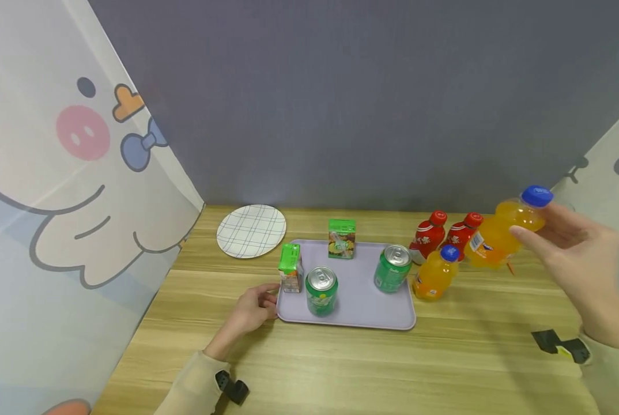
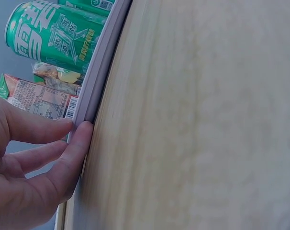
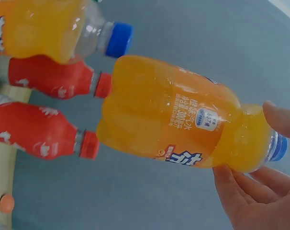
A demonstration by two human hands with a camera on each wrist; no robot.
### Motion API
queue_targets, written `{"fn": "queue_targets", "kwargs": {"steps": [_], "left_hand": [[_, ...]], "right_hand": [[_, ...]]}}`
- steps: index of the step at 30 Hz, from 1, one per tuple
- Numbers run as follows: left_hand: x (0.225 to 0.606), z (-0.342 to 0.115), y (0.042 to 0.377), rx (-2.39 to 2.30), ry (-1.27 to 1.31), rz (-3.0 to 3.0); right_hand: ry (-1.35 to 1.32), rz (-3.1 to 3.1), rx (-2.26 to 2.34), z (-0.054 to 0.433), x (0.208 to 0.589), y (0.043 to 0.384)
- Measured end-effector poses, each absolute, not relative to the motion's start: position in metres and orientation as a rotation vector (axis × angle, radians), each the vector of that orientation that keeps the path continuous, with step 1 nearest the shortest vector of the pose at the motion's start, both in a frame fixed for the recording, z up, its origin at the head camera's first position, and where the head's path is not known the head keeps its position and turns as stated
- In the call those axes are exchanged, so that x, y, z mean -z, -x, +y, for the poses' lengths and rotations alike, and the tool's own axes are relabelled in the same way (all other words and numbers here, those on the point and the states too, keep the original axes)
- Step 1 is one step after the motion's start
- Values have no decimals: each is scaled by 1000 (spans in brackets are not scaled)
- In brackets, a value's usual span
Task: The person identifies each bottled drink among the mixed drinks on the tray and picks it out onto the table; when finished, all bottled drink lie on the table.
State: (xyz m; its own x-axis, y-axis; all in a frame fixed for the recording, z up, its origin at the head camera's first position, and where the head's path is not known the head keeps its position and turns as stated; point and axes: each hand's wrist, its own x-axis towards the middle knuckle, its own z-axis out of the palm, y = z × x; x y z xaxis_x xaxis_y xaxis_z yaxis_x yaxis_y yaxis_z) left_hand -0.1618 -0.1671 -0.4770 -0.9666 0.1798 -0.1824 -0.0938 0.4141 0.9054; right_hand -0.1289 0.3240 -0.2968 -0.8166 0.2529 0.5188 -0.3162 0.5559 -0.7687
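Note:
My right hand (image 1: pixel 581 259) grips an orange soda bottle (image 3: pixel 169 115) round its neck, below the blue cap, and holds it tilted in the air at the right. At the near left corner of the lilac tray (image 1: pixel 361 314), the thumb and fingers of my left hand (image 1: pixel 257 308) pinch the rim. On that tray stand a green soda can (image 1: pixel 321 293) at the front, another green can (image 1: pixel 392 270) at the right, a juice carton (image 1: pixel 291 268) by the left edge and a second juice carton (image 1: pixel 342 239) at the back.
Just right of the tray stands another orange soda bottle (image 1: pixel 435 274). Behind it are two red-wrapped bottles (image 1: pixel 427 236) with red caps. A round checked plate (image 1: pixel 251 230) lies at the back left. A grey partition (image 1: pixel 340 115) rises behind the wooden table (image 1: pixel 309 369).

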Motion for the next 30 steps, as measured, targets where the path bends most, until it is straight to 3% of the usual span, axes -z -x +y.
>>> {"fn": "queue_targets", "kwargs": {"steps": [16,30], "left_hand": [[477,-166,163,-1568,-63,2430],[477,-167,163,-1556,-77,2435]], "right_hand": [[178,-2468,-1127,359,360,134],[-34,-2385,-1299,353,427,134]]}}
